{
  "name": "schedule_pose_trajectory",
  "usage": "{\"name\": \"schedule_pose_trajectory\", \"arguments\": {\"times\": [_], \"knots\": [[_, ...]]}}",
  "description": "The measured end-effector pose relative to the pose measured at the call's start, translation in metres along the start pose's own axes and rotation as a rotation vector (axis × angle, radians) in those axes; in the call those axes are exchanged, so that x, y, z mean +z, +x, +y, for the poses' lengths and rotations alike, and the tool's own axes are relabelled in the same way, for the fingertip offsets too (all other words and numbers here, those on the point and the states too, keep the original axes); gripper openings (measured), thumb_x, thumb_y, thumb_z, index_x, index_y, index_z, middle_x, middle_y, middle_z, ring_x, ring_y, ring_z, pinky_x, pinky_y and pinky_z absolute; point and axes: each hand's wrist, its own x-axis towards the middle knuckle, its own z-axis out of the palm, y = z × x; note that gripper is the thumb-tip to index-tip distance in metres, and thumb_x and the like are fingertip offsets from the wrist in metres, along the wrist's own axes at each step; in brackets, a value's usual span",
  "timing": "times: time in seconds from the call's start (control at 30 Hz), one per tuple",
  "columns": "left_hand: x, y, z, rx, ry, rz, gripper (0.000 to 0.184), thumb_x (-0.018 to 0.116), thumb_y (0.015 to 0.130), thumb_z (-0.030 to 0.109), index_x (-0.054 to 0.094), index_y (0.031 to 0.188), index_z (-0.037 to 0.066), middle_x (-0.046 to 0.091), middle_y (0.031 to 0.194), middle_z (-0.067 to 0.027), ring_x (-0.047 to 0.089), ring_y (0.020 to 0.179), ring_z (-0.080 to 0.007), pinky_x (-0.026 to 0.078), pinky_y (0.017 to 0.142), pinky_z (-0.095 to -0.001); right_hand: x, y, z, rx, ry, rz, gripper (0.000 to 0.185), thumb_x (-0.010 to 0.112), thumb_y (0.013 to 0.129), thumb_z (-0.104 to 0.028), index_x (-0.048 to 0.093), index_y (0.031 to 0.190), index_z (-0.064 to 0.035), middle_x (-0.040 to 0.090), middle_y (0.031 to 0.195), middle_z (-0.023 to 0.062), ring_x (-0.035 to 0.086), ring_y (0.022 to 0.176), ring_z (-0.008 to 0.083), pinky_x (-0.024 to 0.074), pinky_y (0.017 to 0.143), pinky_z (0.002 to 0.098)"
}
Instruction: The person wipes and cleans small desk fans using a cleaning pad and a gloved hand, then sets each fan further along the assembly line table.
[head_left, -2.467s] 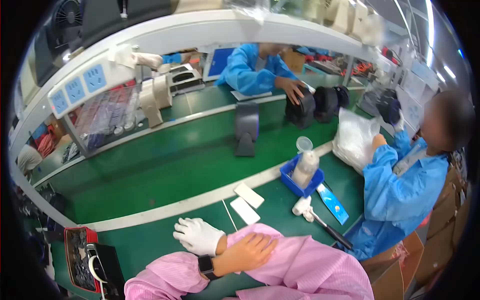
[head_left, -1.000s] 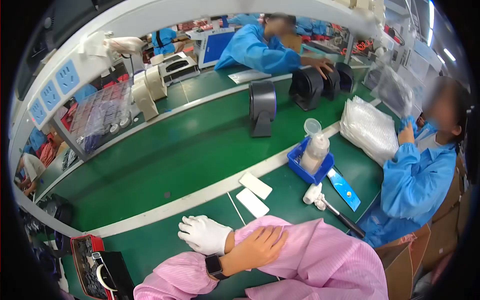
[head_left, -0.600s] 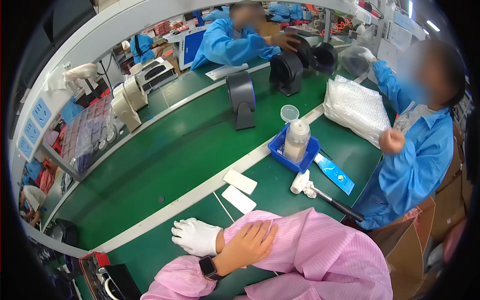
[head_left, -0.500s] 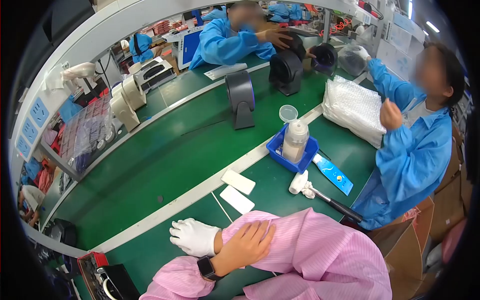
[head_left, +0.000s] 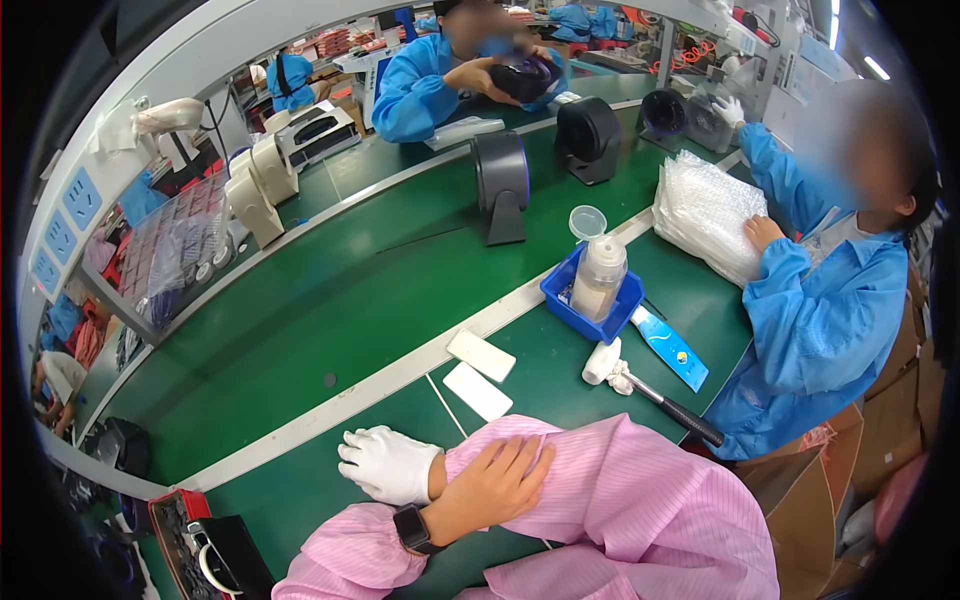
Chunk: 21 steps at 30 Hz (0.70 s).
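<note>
Crossing over the other forearm, the left hand lay palm down w/ its fingers out straight on the pink sleeve of the right arm, watch on its wrist. The right hand, in a white glove, sat on the green bench w/ its fingers slightly spread. So the hands were apart, neither clamped on anything, tho the left touched that sleeve. Both kept basically the same pose as 0.5 s ago.

The two white blocks were on the bench just past the right hand, side by side near the belt edge, w/ a thin white rod b/w them and the glove. Farther right was a blue bin w/ a bottle standing in it, then a mallet and a blue packet beside it. A red tub of dark parts was at the near left, btw.

Main diffs were w/ the co-workers. The far worker had both hands on a dark unit up off the belt; 0.5 s before, those hands were down by the row of fans. The right-side worker had a bare hand on the bubble wrap, vs raised above it before. The near fan was upright on the belt, same as b4.
</note>
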Motion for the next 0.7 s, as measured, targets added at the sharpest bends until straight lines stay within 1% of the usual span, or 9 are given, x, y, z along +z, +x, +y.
{"name": "schedule_pose_trajectory", "arguments": {"times": [0.2, 0.3, 0.4, 0.6, 0.7], "knots": [[-0.001, 0.0, 0.0, 0.0, 0.0, 0.009, 0.05, 0.064, 0.081, 0.025, 0.06, 0.123, -0.002, 0.063, 0.115, -0.0177, 0.062, 0.1, -0.0289, 0.049, 0.089, -0.0399, 0.0, 0.0, 0.0, -0.006, 0.0, 0.023, 0.018, 0.067, 0.072, -0.018, 0.066, 0.083, -0.0031, 0.063, 0.092, 0.0138, 0.06, 0.096, 0.0311, 0.0501, 0.08, 0.0416], [0.0, 0.0, 0.002, -0.004, -0.002, 0.008, 0.051, 0.064, 0.08, 0.024, 0.06, 0.123, -0.002, 0.063, 0.116, -0.0177, 0.062, 0.1, -0.0289, 0.049, 0.089, -0.04, -0.001, 0.0, -0.001, -0.006, 0.006, 0.048, 0.018, 0.067, 0.071, -0.017, 0.066, 0.082, -0.0029, 0.063, 0.091, 0.0136, 0.06, 0.095, 0.0308, 0.05, 0.079, 0.0415], [-0.001, 0.0, 0.0, 0.002, -0.006, 0.007, 0.051, 0.064, 0.08, 0.024, 0.06, 0.124, -0.002, 0.063, 0.116, -0.0176, 0.062, 0.1, -0.0288, 0.049, 0.089, -0.0402, -0.008, 0.0, -0.001, 0.019, 0.048, -0.084, 0.021, 0.065, 0.075, -0.014, 0.064, 0.092, -0.0017, 0.061, 0.103, 0.0154, 0.06, 0.104, 0.0335, 0.0515, 0.081, 0.0428], [-0.001, -0.001, 0.0, 0.001, -0.01, 0.002, 0.052, 0.064, 0.08, 0.024, 0.06, 0.124, -0.002, 0.063, 0.116, -0.0179, 0.062, 0.099, -0.0293, 0.048, 0.09, -0.0407, -0.004, 0.001, -0.001, 0.026, 0.035, -0.101, 0.024, 0.065, 0.075, -0.015, 0.065, 0.095, -0.0011, 0.062, 0.105, 0.0159, 0.06, 0.106, 0.0336, 0.0513, 0.082, 0.0426], [-0.001, -0.001, 0.001, 0.0, -0.013, 0.005, 0.052, 0.064, 0.08, 0.024, 0.06, 0.124, -0.002, 0.063, 0.116, -0.018, 0.062, 0.099, -0.0294, 0.048, 0.09, -0.041, 0.001, 0.0, 0.0, -0.014, 0.005, 0.045, 0.018, 0.067, 0.071, -0.017, 0.066, 0.082, -0.0033, 0.062, 0.091, 0.0137, 0.06, 0.096, 0.0313, 0.0496, 0.079, 0.0421]]}}
